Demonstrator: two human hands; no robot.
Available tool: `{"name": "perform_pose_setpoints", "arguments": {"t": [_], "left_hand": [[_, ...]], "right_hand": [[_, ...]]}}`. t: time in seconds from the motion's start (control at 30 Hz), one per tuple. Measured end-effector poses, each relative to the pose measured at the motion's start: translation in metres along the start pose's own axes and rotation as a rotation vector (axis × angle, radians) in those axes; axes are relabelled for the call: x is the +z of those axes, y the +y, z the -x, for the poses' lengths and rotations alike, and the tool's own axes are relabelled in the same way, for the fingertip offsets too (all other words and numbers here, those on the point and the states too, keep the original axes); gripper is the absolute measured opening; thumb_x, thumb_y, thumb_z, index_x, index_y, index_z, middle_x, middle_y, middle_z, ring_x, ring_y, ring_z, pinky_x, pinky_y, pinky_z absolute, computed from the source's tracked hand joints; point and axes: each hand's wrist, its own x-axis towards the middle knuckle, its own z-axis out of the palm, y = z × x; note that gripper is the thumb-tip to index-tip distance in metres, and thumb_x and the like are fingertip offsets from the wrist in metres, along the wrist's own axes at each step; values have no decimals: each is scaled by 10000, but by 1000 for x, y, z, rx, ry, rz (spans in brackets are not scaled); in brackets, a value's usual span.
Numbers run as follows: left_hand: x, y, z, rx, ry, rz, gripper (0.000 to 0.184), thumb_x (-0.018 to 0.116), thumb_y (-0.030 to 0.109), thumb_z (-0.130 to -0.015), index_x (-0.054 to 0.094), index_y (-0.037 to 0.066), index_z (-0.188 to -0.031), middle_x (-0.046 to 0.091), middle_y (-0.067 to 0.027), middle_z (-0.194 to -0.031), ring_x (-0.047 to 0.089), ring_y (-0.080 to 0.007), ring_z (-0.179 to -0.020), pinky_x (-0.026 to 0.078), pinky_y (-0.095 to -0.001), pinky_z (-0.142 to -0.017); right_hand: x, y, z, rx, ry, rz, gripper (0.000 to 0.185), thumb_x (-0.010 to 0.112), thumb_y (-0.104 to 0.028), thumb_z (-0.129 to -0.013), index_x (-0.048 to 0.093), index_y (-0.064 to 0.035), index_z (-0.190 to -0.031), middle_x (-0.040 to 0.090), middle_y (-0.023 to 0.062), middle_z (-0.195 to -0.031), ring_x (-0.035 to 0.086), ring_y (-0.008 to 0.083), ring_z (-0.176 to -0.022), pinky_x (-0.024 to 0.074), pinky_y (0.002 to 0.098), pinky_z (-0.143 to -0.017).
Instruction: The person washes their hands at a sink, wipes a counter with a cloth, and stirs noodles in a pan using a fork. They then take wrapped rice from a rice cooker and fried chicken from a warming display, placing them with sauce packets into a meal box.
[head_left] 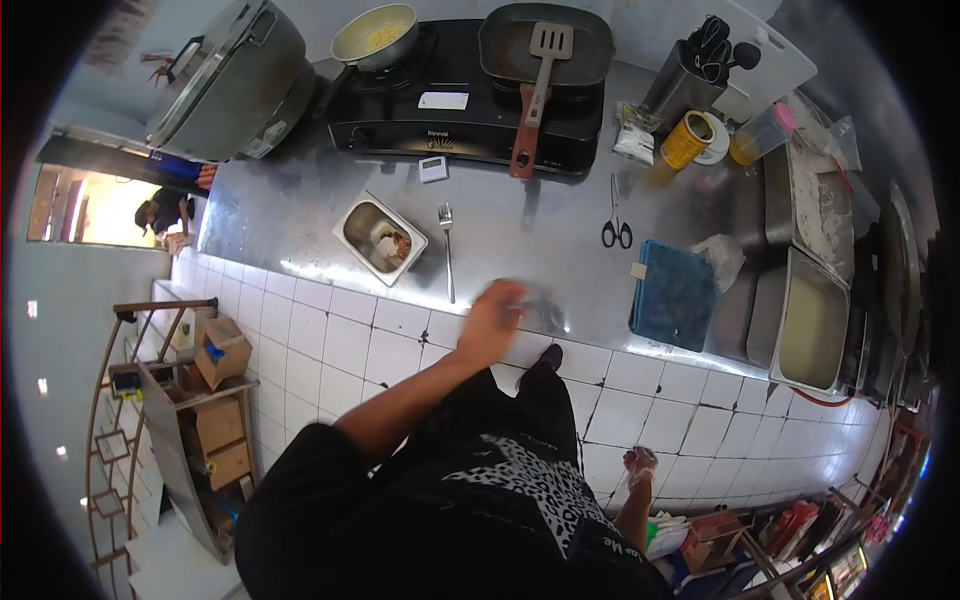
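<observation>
My left hand point(495, 318) is over the front edge of the steel counter point(400, 175), smeared by motion, so its fingers and anything in them cannot be made out. Nearest to it lies a fork point(448, 250), tines pointing away from me. Left of the fork, a small steel container point(382, 240) holds a white substance and a reddish-brown one. My right hand point(640, 465) hangs low at my side, away from the counter. White residue or film shows on it; the fingers look loosely bent and apart, with nothing visible in them.
A black gas stove point(465, 130) carries a pan point(375, 38) with yellow bits and a square pan point(500, 45) with a spatula point(548, 75). Scissors point(616, 215), a folded blue cloth point(672, 295) and a steel tub point(812, 320) lie rightward. Another person point(165, 212) is far left.
</observation>
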Motion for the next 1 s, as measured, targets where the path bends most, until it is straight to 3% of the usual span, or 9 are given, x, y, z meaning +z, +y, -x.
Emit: {"name": "perform_pose_setpoints", "arguments": {"t": [0.1, 0.13, 0.27, 0.43, 0.57, 0.7, 0.93, 0.97, 1.0], "left_hand": [[-109, -88, 38, -596, 594, 415, 372, 455, 408, -1024, 494, 77, -1191, 632, -65, -1003, 616, -147, -846, 441, -287, -611], [-140, -109, 37, -465, 722, 258, 436, 473, 466, -1009, 485, 75, -1201, 632, -72, -947, 599, -137, -708, 401, -277, -541], [-211, -62, -28, -671, 373, 183, 502, 533, 457, -958, 527, 34, -1227, 669, -110, -823, 616, -161, -622, 442, -305, -548], [-230, -114, -53, -426, 326, -343, 380, 570, 274, -871, 651, -92, -935, 667, -201, -746, 644, -266, -601, 496, -396, -602], [-200, -3, -32, -397, 104, -375, 370, 581, 226, -837, 641, -138, -843, 660, -234, -697, 663, -293, -614, 500, -430, -615], [-141, -15, -49, -363, -173, -326, 349, 603, 223, -832, 636, -124, -817, 650, -231, -672, 663, -277, -609, 496, -430, -601], [-65, -30, -67, -87, -78, -723, 468, 648, 317, -861, 633, -128, -1006, 667, -224, -717, 665, -384, -707, 515, -472, -711], [-50, 31, -54, -233, -34, -810, 528, 677, 325, -851, 588, -83, -1175, 682, -225, -881, 645, -417, -881, 489, -495, -831], [-37, 57, -47, -9, 43, -851, 540, 685, 312, -844, 566, -65, -1211, 664, -228, -962, 624, -412, -949, 476, -494, -864]], "right_hand": [[35, -3, 12, 37, 4, 95, 81, 641, -103, -885, 619, -49, -942, 634, 112, -709, 593, 219, -549, 525, 357, -530], [44, -1, 14, 33, -13, 104, 81, 643, -104, -882, 621, -51, -940, 635, 112, -711, 599, 222, -557, 531, 357, -539], [100, -6, 32, -7, -76, 237, 77, 653, -97, -872, 622, -54, -928, 635, 105, -723, 631, 227, -603, 554, 358, -574], [135, -17, 29, -103, -189, 225, 109, 655, -116, -886, 614, -41, -954, 650, 110, -759, 653, 225, -638, 553, 353, -565], [133, -8, 33, -84, -203, 88, 123, 637, -104, -882, 603, -23, -967, 643, 118, -740, 646, 228, -602, 547, 335, -546], [124, 12, 37, -8, -145, 146, 132, 629, -116, -883, 605, -23, -974, 658, 133, -762, 650, 232, -610, 551, 350, -566], [83, 7, 47, 26, -102, 100, 129, 617, -131, -900, 622, -34, -984, 674, 111, -789, 667, 205, -653, 550, 339, -583], [74, 4, 45, 26, -86, 99, 127, 617, -132, -902, 623, -35, -984, 675, 109, -790, 668, 202, -655, 549, 338, -583], [64, 1, 43, 25, -71, 98, 125, 617, -133, -905, 623, -36, -984, 676, 107, -791, 668, 199, -657, 549, 336, -582]]}}
